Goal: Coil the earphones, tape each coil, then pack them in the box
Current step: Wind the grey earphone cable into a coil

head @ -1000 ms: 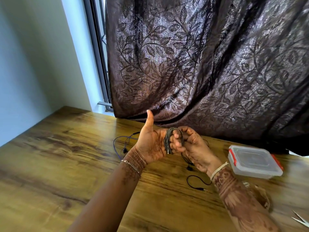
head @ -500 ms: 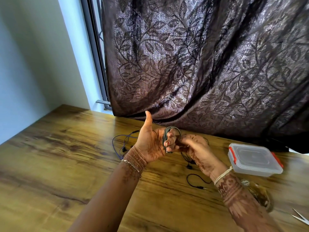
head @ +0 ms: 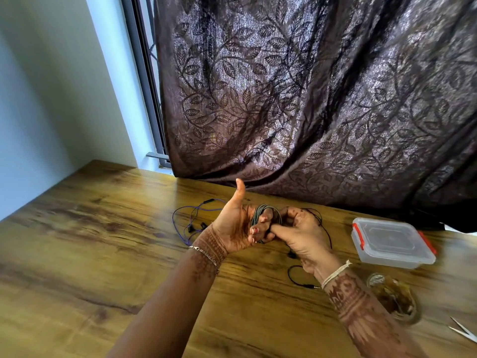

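A grey earphone cord (head: 260, 212) is wound in several loops around the fingers of my left hand (head: 236, 224), whose thumb sticks straight up. My right hand (head: 300, 232) pinches that coil from the right, its thumb pressed against my left fingertips. A blue-purple earphone (head: 192, 215) lies loose on the wooden table to the left of my hands. A black earphone (head: 300, 276) lies under my right wrist, its jack plug showing. The clear plastic box (head: 392, 242) with red clips sits closed at the right.
A roll of clear tape (head: 395, 298) lies by my right forearm, and scissor tips (head: 464, 332) show at the right edge. A dark leaf-patterned curtain (head: 309, 99) hangs along the table's back edge. A window frame and wall stand at the left.
My right hand has dropped and turned palm-down against the coil, closing in on my left fingers. The coil stays wound on the left hand. The view shifted slightly.
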